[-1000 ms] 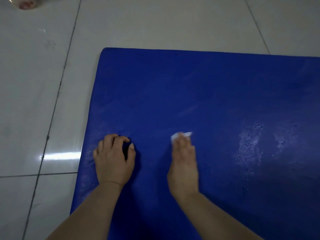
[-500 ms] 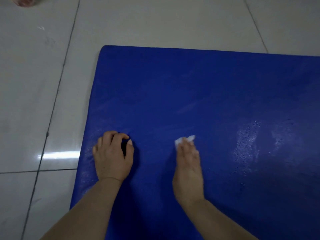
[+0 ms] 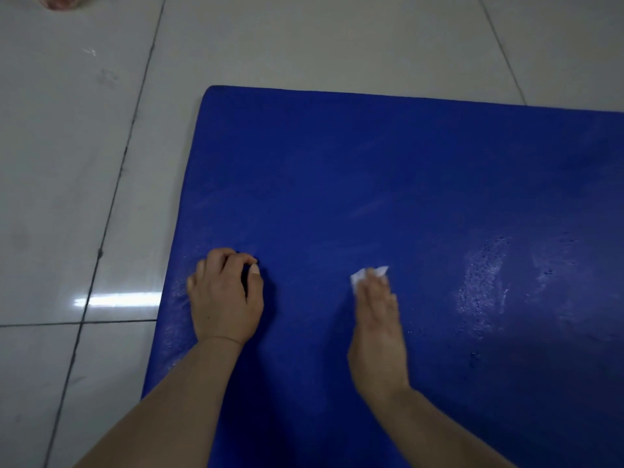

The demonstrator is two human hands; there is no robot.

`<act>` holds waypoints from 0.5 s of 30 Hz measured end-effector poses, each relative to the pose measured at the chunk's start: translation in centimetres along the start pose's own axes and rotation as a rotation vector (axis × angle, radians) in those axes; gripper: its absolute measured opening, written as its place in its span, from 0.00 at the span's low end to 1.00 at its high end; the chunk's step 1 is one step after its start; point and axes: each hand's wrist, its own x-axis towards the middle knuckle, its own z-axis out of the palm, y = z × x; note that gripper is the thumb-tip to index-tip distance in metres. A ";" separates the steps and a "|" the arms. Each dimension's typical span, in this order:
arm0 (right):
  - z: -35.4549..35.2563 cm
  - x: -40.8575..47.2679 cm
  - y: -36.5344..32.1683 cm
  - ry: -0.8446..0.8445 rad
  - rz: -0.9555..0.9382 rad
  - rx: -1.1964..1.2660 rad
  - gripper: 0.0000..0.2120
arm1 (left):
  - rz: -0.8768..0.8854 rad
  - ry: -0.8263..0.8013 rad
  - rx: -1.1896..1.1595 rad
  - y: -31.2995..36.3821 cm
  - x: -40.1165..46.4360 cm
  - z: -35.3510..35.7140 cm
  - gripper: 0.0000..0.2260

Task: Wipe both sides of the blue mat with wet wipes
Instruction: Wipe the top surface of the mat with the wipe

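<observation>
My right hand (image 3: 378, 319) presses wet wipe (image 3: 366, 275) flat-fingered onto blue mat (image 3: 371, 170); left hand (image 3: 224, 298) fingers curled, braced on mat, holding nothing.

The blue mat (image 3: 388, 184) is laid flat on the floor, its surface marked by wet, glistening streaks toward the right. A crumpled white wet wipe (image 3: 363, 275) is pressed against its near-centre area.

Blue mat (image 3: 388, 184) on tiled floor (image 3: 84, 163)

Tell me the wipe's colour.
White; the wipe shows under the right hand in the head view.
</observation>
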 end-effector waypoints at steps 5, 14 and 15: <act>1.9 -2.7 -6.5 -0.119 -0.242 0.152 0.30 | 0.027 -0.011 -0.014 0.0 -0.1 -0.4 0.17; 0.5 -2.1 -4.2 -0.133 -0.246 0.187 0.38 | 0.030 -0.007 0.017 -0.6 -6.1 -2.3 0.15; 0.0 -2.2 -2.9 -0.111 -0.204 0.133 0.39 | 0.018 -0.014 0.008 -0.8 -6.2 -2.2 0.15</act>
